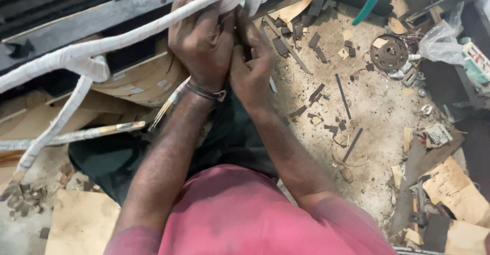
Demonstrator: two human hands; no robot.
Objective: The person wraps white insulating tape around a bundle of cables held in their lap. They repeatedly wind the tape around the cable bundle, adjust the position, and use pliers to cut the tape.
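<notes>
Head-camera view: a white tape-wrapped coil (127, 38) is gripped by both hands near the top of the frame. The left hand (201, 35) is clenched over the wrapped bundle, its fingers curled around it, and a dark bracelet (206, 92) is worn at that wrist. The right hand (250, 64) is pressed against the left one, its fingers closed around the same bundle just beside it; what is pinched between the fingertips cannot be told. From the hands, the coil is seen running down and to the left, where it branches into further wrapped lengths above a roll of brown paper strip (145, 79). A pink shirt (245, 217) fills the bottom of the frame. To the right, a dusty floor (377, 107) is littered with dark strips, cardboard scraps (457, 188) and a round metal disc (389, 52).
</notes>
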